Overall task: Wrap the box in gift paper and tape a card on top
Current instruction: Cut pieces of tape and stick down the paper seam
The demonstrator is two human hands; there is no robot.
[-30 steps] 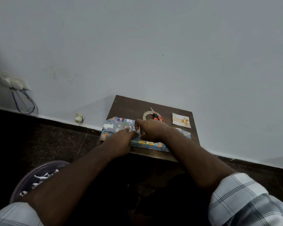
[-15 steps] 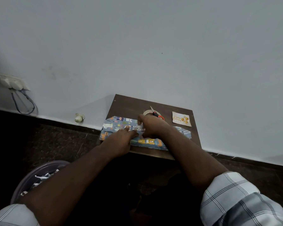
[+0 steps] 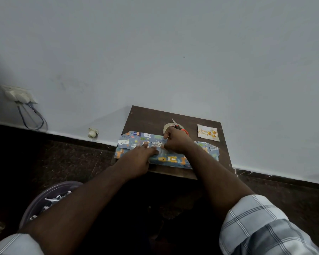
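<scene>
Gift paper (image 3: 134,142), blue with little animals, covers the box lying along the near edge of the counter (image 3: 145,118). My left hand (image 3: 136,159) rests flat on top of the box, fingers (image 3: 146,145) straight and pressing the paper's seam down. My right hand (image 3: 177,141) sits just beside it on the box, fingers curled, pinching what looks like a clear strip of tape at the seam. Behind the box, by my right hand, lie the tape roll (image 3: 168,126) and the scissors (image 3: 180,127). The card (image 3: 208,132) lies farther right of the scissors, apart from the box.
</scene>
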